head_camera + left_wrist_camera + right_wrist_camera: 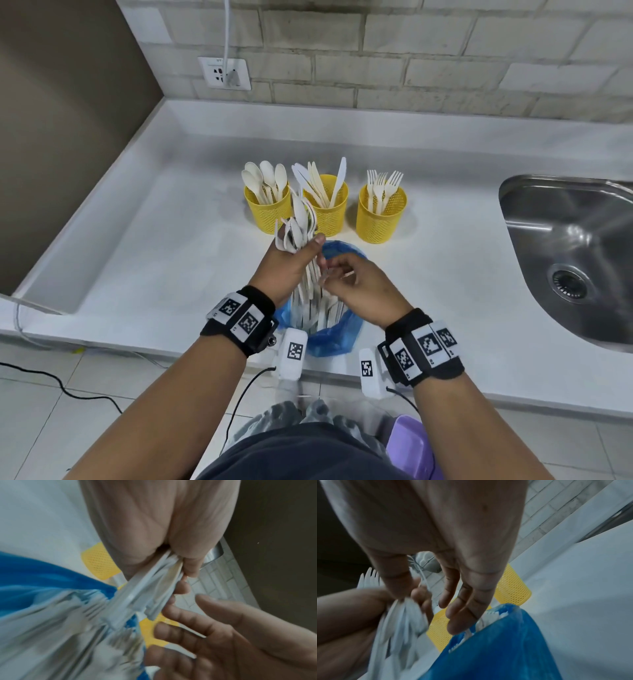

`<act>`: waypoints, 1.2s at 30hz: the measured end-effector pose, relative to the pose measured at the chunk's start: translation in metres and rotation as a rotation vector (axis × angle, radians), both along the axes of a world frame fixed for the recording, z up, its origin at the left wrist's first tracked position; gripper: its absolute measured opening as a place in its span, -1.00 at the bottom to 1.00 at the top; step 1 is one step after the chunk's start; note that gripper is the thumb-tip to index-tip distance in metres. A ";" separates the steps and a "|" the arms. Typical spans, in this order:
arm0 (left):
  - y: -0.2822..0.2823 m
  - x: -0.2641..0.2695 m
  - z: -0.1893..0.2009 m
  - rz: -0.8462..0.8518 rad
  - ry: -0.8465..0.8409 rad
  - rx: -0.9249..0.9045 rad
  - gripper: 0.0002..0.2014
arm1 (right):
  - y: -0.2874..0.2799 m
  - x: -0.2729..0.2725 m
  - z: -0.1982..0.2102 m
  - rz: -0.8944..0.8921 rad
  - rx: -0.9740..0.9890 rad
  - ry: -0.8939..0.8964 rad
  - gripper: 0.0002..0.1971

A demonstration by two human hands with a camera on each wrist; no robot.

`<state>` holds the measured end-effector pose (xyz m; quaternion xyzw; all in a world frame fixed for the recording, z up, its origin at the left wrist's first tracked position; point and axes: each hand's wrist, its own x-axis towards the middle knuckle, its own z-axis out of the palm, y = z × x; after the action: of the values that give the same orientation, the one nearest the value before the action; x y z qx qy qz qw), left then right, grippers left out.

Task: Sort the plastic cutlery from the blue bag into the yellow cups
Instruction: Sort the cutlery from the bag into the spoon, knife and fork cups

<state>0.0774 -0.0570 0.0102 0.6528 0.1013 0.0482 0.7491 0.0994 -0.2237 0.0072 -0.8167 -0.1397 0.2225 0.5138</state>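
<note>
A: Far along?

B: Partly. Beyond the fingers, three yellow cups in a row on the desk, each already stocked. Starting at the left: left cup with spoons only, just past the left fingertips.

A: And next to it?

B: Middle cup with knives, straight ahead of both sets of fingers. Then right cup with forks, beyond and to the right of the right fingers. No mixing visible in any of them, so sorted correctly thus far, by the look of it.

A: In the hands?

B: Left hand wrapped tight round a bundle of white cutlery, fingers pressed together on the handles, spoon bowls and fork tines fanning out above the grip. Right hand close beside it, fingers loosely spread, thumb tip against the bundle's handles; nothing plainly pinched yet. Probably about to pick one piece out.

A: Left to do?

B: Plenty. Directly below the fingers, the blue bag, open and packed with more white pieces standing on end. Bundle to split by kind first, then the bag to empty. Roughly mid-task at best, perhaps less. Off to the far right of the fingers, only a sink, no part in this.
</note>
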 end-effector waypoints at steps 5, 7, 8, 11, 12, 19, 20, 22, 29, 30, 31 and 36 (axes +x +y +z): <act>-0.014 -0.004 0.025 -0.078 0.000 -0.229 -0.79 | 0.018 -0.008 0.006 0.051 0.272 0.106 -0.41; -0.018 -0.007 0.033 -0.099 -0.034 -0.208 -0.81 | 0.021 -0.006 0.007 -0.011 0.397 0.148 -0.40; -0.019 -0.009 0.036 -0.114 -0.048 -0.178 -0.83 | 0.023 -0.005 0.007 -0.027 0.411 0.147 -0.40; -0.020 -0.011 0.042 -0.140 -0.066 0.037 -0.84 | 0.025 -0.007 0.011 -0.045 0.359 0.085 -0.42; -0.020 -0.011 0.042 -0.142 -0.066 0.116 -0.81 | 0.026 -0.007 0.012 -0.048 0.339 0.057 -0.46; -0.024 -0.012 0.046 -0.079 -0.078 0.362 -0.66 | 0.029 -0.011 0.027 -0.093 0.200 -0.007 -0.70; -0.024 -0.012 0.048 -0.082 -0.078 0.367 -0.67 | 0.028 -0.011 0.028 -0.095 0.200 -0.003 -0.66; -0.023 -0.012 0.053 -0.121 -0.085 0.381 -0.64 | 0.027 -0.013 0.031 -0.110 0.239 0.016 -0.68; -0.015 -0.012 0.088 -0.085 -0.335 0.415 -0.01 | 0.012 -0.014 0.020 -0.168 0.246 0.038 -0.79; -0.014 -0.011 0.093 -0.098 -0.393 0.566 -0.04 | 0.010 -0.015 0.022 -0.135 0.226 0.025 -0.77; -0.015 -0.011 0.099 -0.112 -0.447 0.721 -0.10 | 0.011 -0.016 0.025 -0.108 0.214 0.019 -0.77; -0.021 -0.012 0.102 -0.017 -0.580 0.961 -0.59 | 0.011 -0.018 0.043 -0.081 0.225 -0.007 -0.74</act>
<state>0.0657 -0.0776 0.1121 0.8816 -0.1477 0.2604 0.3649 0.0810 -0.2129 0.0503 -0.7596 -0.1322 0.1817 0.6104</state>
